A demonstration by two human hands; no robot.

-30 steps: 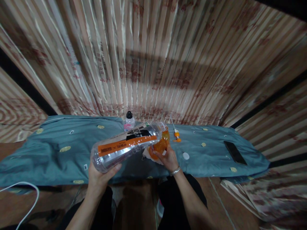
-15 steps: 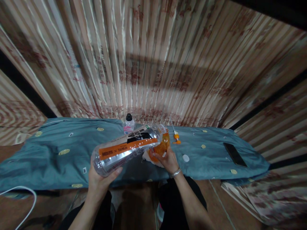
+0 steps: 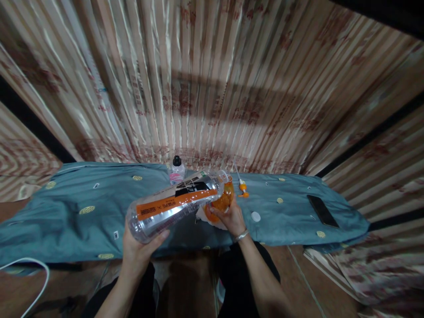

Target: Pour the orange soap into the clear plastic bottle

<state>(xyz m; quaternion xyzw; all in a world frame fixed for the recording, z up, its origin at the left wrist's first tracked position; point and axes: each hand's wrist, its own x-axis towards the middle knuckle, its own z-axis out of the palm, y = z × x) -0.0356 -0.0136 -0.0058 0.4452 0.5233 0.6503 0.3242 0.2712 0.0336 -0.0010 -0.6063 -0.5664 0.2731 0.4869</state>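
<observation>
My left hand is closed around the base of a large clear plastic bottle with an orange and black label. The bottle is tilted, its mouth at the upper right over the opening of an orange see-through bottle. My right hand grips that orange bottle from its right side. Beneath the orange bottle lies a crumpled white tissue or cloth, partly hidden. An orange pump dispenser top with a thin tube lies just behind my right hand, and a white round cap sits to its right.
A small clear bottle with a black cap stands at the back edge of the teal cloth-covered surface. A black phone lies on the right. Curtains rise behind, and a white cable loops at lower left.
Both hands keep the two bottles in nearly the same pose, mouth over mouth. The whole view has shifted slightly; nothing has been let go.
</observation>
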